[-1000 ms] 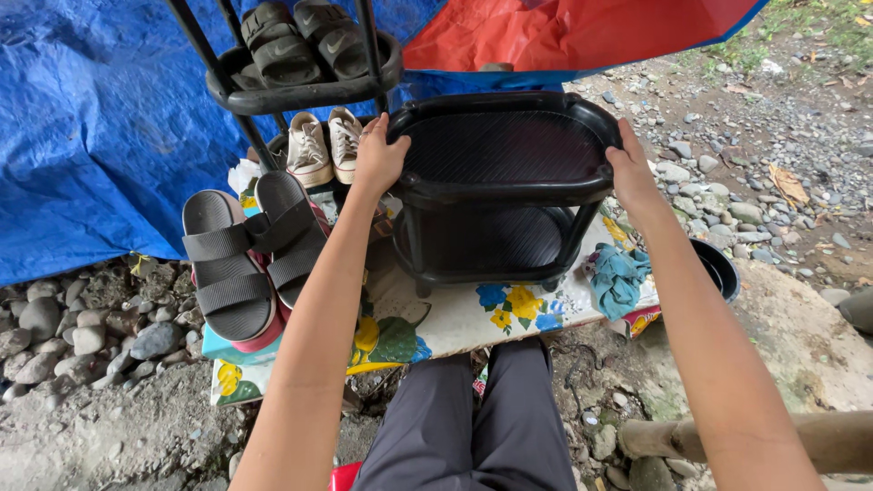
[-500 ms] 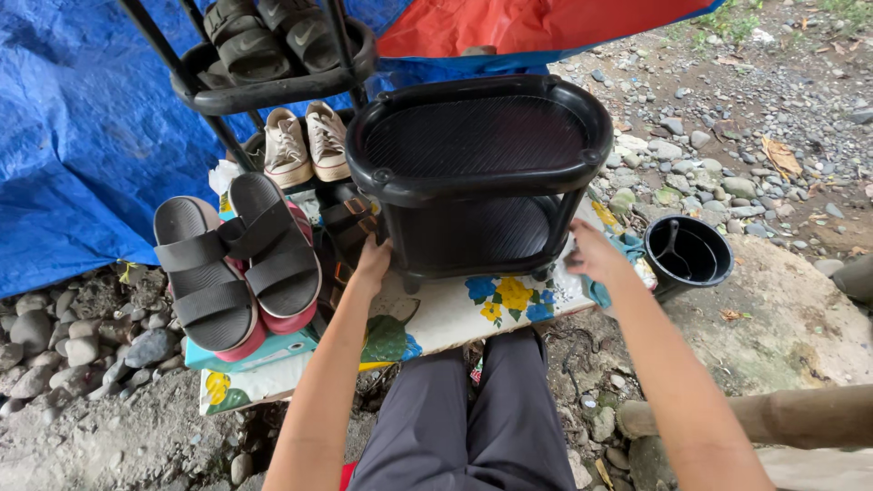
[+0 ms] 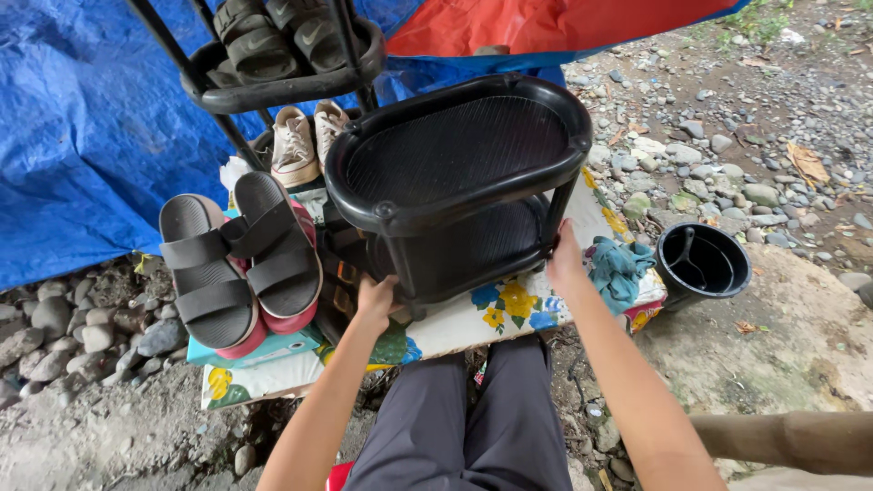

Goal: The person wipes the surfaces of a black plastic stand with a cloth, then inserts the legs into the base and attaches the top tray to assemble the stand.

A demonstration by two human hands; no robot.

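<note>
A black plastic two-tier rack (image 3: 459,150) with oval mesh shelves stands tilted on a flowered cloth (image 3: 473,318) in front of me. My left hand (image 3: 375,298) grips the rack's lower tier at its near left edge. My right hand (image 3: 564,259) holds the lower tier at its near right corner, by a leg. The top shelf is bare. What lies on the lower shelf is in shadow.
A pair of black sandals (image 3: 241,259) lies on a box at left. White sneakers (image 3: 296,145) sit behind, under another black rack (image 3: 282,86) holding dark sandals. A black bucket (image 3: 702,262) and a teal rag (image 3: 618,268) are at right. Blue tarp behind, gravel all around.
Both hands dropped from the rack's top rim to its lower tier. The rack has tipped, its top shelf leaning toward me and to the left.
</note>
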